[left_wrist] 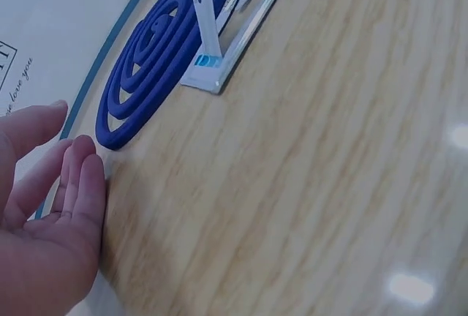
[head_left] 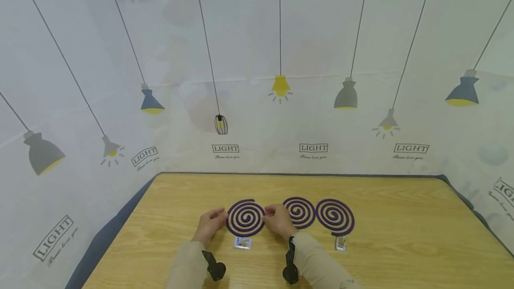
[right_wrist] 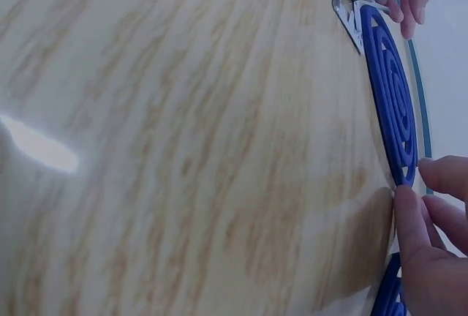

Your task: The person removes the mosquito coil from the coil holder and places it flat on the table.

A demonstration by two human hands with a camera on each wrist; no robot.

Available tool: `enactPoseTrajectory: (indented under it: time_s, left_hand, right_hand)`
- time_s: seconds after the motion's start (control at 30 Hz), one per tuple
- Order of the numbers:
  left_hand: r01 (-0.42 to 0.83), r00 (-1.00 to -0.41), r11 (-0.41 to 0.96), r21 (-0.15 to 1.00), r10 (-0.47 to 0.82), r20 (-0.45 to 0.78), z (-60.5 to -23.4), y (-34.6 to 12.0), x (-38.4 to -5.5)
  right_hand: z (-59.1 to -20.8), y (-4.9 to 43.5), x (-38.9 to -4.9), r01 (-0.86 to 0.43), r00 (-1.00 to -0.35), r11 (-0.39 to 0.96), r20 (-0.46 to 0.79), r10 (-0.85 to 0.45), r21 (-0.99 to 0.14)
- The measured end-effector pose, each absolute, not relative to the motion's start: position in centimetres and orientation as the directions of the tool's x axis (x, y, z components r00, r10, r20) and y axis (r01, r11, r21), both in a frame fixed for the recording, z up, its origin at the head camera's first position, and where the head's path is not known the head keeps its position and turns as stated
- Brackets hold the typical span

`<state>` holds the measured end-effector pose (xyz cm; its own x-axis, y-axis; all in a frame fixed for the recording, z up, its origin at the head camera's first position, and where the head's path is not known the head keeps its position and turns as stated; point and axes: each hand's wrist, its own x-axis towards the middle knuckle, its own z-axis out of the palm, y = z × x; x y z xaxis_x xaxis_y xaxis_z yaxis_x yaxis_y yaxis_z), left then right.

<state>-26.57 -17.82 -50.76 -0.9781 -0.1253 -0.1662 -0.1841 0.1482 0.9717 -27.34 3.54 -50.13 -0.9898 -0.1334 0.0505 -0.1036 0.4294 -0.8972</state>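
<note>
On the wooden table lies a purple mosquito coil (head_left: pixel 246 218), between the two hands; it looks blue in the wrist views. My right hand (head_left: pixel 279 220) pinches its right edge, the thumb and forefinger tips (right_wrist: pixel 406 197) right at the rim. Beside the left edge rests my left hand (head_left: pixel 211 224), its fingers (left_wrist: pixel 86 177) loosely bent and holding nothing. Just in front of this coil is a small metal coil stand (head_left: pixel 242 243) with a raised strip, clearer in the left wrist view. A second coil (head_left: pixel 301 212), partly covered by my right hand, lies to the right.
A third coil (head_left: pixel 335 216) lies farther right, close against the second. Another small silvery piece (head_left: pixel 340 244) sits by its front edge. Behind the table (head_left: pixel 401 217) rises a pale cloth backdrop (head_left: pixel 257 115) printed with lamps.
</note>
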Motion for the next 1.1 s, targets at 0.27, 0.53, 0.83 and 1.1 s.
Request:
enactPoseTrajectory:
  time_s: [0.27, 0.53, 0.83, 1.1]
  left_hand:
    - [-0.216, -0.948, -0.020, 0.976, -0.233, -0.215, -50.1, -17.5, -26.6]
    - [-0.208, -0.938, -0.056, 0.977, -0.271, -0.215, -48.3, -16.8, -26.8]
    - [-0.120, -0.971, 0.019, 0.993, -0.208, -0.113, -46.4, -14.7, -27.0]
    - [-0.077, -0.984, 0.089, 0.993, -0.169, -0.061, -44.6, -12.3, -26.2]
  right_hand:
    - [-49.3, 3.6, -27.4, -0.107, -0.990, 0.391, 0.063, -0.124, -0.914]
    - [-46.9, 3.6, -26.9, -0.070, -0.980, 0.295, 0.010, -0.200, -0.953]
    - [-45.0, 4.9, -26.4, -0.103, -0.958, 0.212, 0.040, -0.284, -0.972]
    - [-43.6, 6.8, -25.4, -0.123, -0.955, 0.194, 0.063, -0.290, -0.973]
